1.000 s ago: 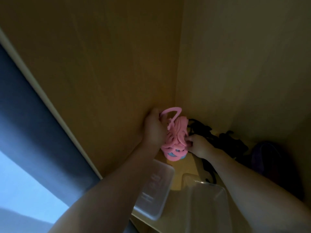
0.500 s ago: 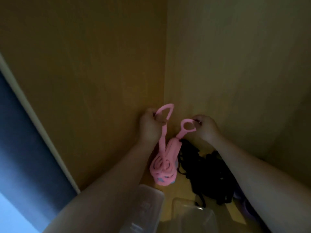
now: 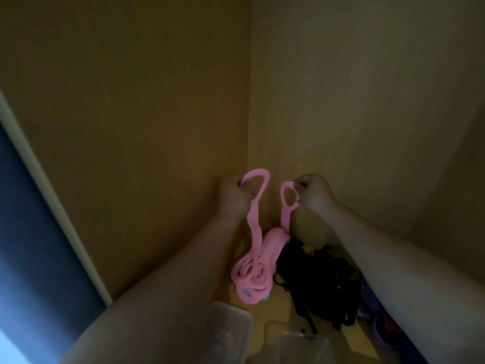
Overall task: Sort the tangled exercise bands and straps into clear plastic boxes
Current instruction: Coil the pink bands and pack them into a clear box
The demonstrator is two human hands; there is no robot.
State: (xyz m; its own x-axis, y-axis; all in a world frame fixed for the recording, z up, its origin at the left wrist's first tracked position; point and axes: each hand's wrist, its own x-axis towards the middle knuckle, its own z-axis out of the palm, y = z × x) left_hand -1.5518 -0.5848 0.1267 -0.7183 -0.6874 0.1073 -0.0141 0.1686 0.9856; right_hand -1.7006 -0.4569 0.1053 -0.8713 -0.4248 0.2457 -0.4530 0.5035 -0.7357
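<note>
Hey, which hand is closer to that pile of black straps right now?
Right. The right hand holds a pink band loop above the black straps; the left hand grips the other loop farther left, beyond the pink bundle.

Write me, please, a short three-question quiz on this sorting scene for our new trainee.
1. Multiple choice: what do the left hand and the right hand each hold? A) a black strap; B) a loop of the pink band; C) a box lid.
2. Fill in: in the head view, the black straps lie to the ___ of the pink band's bundle, beyond the clear plastic boxes.
3. True or false: the pink band already lies inside one of the clear plastic boxes.

Key: 1 B; 2 right; 3 false.
</note>
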